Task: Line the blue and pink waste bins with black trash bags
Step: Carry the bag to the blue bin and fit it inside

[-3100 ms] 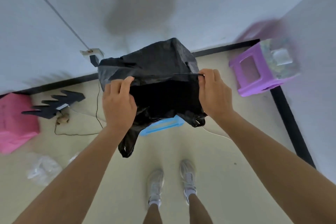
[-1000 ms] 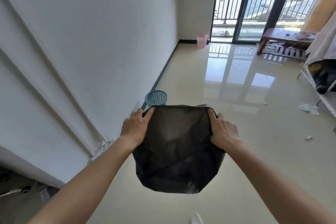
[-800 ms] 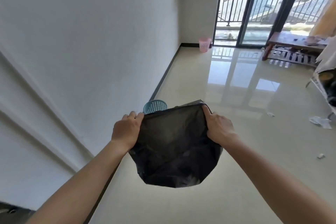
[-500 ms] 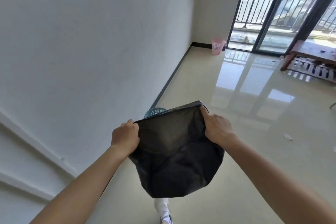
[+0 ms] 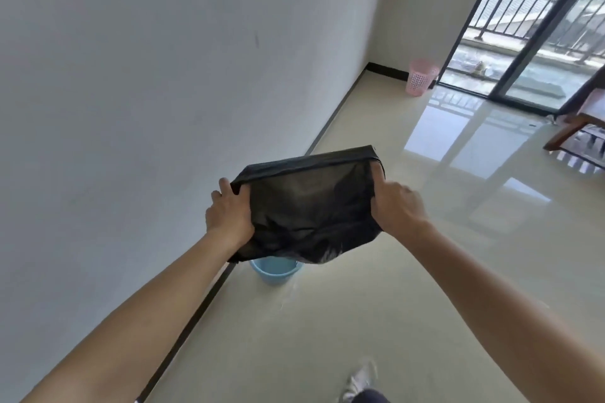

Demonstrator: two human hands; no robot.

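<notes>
**Fig.: Open bag held above blue bin, pre-insertion**

Head view, looking fwd and down. The left hand [image 5: 229, 216] and right hand [image 5: 396, 209] each pinch one side of the mouth of a black trash bag [image 5: 311, 206], fingers curled over the rim, so the opening is stretched wide between them. The bag's mouth runs roughly left–right across the view, tilted up toward the right hand; its body sags below the hands.

Key relation: the blue bin [image 5: 276, 270] stands on the floor [image 5: 327, 321] directly under the bag, w/ only its near rim and part of its wall showing beneath the bag's lower edge. It sits just beside the dark skirting at the foot of the wall [image 5: 131, 108]. The bin lies below and slightly left of the midpoint between the hands, so the left hand is nearer to it. Whether the bag's bottom touches the bin's rim cannot be told; it overlaps it in view. Judged: the coming move is a straight lowering, w/ a small shift toward the left, to drop the bag's body into the bin and then fold the mouth over the rim.

The pink bin [image 5: 421, 76] stands well apart, at the far end of the wall beside the glass door [image 5: 523, 42]; no bag is seen in it, so approx. neither bin is lined yet.

Brands, labels, writing: none readable on bag or bins.

A shoe [image 5: 360, 381] shows at the lower edge.
</notes>
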